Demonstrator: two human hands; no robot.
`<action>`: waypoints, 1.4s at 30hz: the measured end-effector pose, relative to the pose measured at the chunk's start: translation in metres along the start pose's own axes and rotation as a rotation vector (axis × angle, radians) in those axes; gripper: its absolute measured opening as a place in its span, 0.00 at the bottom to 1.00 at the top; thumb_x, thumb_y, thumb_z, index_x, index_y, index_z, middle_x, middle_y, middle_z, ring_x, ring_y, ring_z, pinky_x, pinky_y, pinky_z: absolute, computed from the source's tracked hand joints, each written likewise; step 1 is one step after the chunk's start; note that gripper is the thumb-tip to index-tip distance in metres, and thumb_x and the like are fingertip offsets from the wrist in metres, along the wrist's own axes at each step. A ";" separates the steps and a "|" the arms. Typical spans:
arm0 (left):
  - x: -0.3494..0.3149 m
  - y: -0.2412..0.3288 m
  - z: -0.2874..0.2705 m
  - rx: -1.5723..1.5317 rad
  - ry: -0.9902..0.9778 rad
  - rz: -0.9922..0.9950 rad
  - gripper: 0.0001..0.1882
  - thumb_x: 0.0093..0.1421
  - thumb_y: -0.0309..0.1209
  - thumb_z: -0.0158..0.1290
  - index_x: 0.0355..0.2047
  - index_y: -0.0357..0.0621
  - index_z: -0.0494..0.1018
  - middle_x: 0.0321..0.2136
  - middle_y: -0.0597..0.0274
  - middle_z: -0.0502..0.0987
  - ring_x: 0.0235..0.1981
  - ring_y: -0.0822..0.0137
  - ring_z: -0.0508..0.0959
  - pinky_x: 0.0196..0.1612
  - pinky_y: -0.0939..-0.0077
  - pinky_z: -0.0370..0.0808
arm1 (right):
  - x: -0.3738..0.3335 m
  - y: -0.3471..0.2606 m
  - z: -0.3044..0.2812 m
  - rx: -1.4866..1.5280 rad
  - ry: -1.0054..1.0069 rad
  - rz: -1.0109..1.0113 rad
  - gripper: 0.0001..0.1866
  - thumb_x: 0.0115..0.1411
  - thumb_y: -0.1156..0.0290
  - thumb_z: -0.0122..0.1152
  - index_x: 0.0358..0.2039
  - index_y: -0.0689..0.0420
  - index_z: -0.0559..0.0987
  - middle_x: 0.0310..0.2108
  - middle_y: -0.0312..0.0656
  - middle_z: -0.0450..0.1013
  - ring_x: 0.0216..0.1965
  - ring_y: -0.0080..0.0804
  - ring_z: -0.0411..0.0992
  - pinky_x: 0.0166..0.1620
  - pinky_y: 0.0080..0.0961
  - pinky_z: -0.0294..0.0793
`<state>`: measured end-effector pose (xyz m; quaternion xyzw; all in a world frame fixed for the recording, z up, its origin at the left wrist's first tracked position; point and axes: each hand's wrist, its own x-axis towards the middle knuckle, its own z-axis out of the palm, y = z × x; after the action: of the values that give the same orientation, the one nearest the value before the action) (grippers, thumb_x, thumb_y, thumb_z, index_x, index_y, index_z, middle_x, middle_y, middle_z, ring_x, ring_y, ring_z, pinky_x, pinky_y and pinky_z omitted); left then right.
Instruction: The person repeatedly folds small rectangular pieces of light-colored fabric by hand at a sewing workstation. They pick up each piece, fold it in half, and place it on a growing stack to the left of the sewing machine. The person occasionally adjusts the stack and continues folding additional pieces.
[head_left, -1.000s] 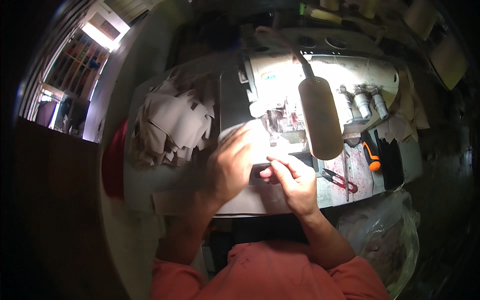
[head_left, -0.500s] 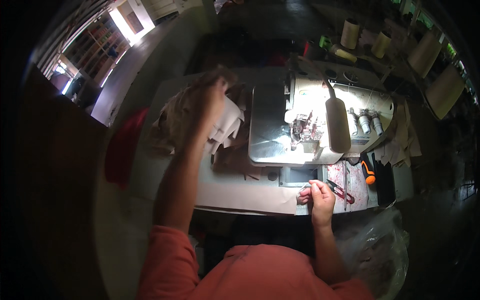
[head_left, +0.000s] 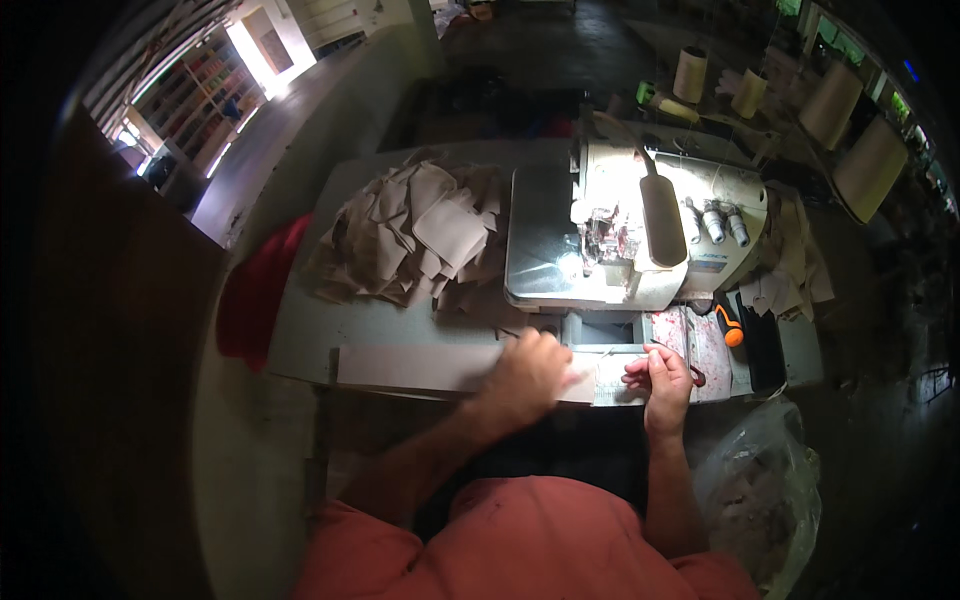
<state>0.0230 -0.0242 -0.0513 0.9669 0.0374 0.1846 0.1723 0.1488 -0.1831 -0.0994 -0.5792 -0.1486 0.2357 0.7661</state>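
Note:
My left hand [head_left: 528, 376] is over the right part of a long beige fabric strip [head_left: 420, 367] along the table's front edge. Its fingers bend downward and are smeared by motion, so what they grip does not show. My right hand [head_left: 666, 388] is beside the strip's right end, thumb and forefinger pinched together; anything between them is too small to name. Just behind it a small red-handled tool [head_left: 697, 377] is partly hidden. Ahead stands a sewing machine [head_left: 715, 262] with a lit needle area and a shiny flat plate [head_left: 540, 240] on its left.
A heap of beige fabric pieces [head_left: 410, 225] lies left of the machine. An orange-and-black tool [head_left: 731, 325] and a dark flat object [head_left: 763, 345] lie at right. Thread cones [head_left: 690, 75] stand behind. A clear plastic bag [head_left: 770, 480] hangs below the table's right side.
My left hand has come from the fabric heap down and right to the strip. My right hand has shifted slightly right, still pinched. The whole view has shifted a little.

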 end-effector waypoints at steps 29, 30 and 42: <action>-0.027 -0.014 0.054 -0.847 0.425 -0.265 0.05 0.56 0.26 0.42 0.24 0.38 0.61 0.23 0.59 0.63 0.24 0.68 0.64 0.29 0.77 0.63 | 0.006 -0.017 0.057 -0.220 -0.185 0.174 0.07 0.53 0.69 0.54 0.25 0.58 0.71 0.19 0.29 0.65 0.18 0.11 0.59 0.20 0.07 0.58; -0.028 -0.014 0.055 -0.870 0.432 -0.272 0.06 0.56 0.27 0.41 0.24 0.38 0.61 0.22 0.61 0.62 0.22 0.72 0.63 0.28 0.80 0.63 | 0.005 -0.018 0.057 -0.223 -0.179 0.143 0.07 0.52 0.69 0.54 0.27 0.59 0.71 0.20 0.29 0.66 0.20 0.12 0.61 0.22 0.08 0.59; -0.066 0.018 0.011 -0.910 0.324 -0.426 0.07 0.56 0.30 0.41 0.26 0.38 0.63 0.25 0.58 0.66 0.27 0.64 0.67 0.34 0.73 0.64 | 0.000 -0.054 0.130 -0.244 -0.440 -0.018 0.05 0.54 0.74 0.48 0.25 0.62 0.68 0.19 0.37 0.68 0.18 0.18 0.65 0.20 0.13 0.62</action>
<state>-0.0343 -0.0532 -0.0776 0.7244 0.1752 0.2901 0.6004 0.0941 -0.0883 -0.0102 -0.6009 -0.3443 0.3294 0.6418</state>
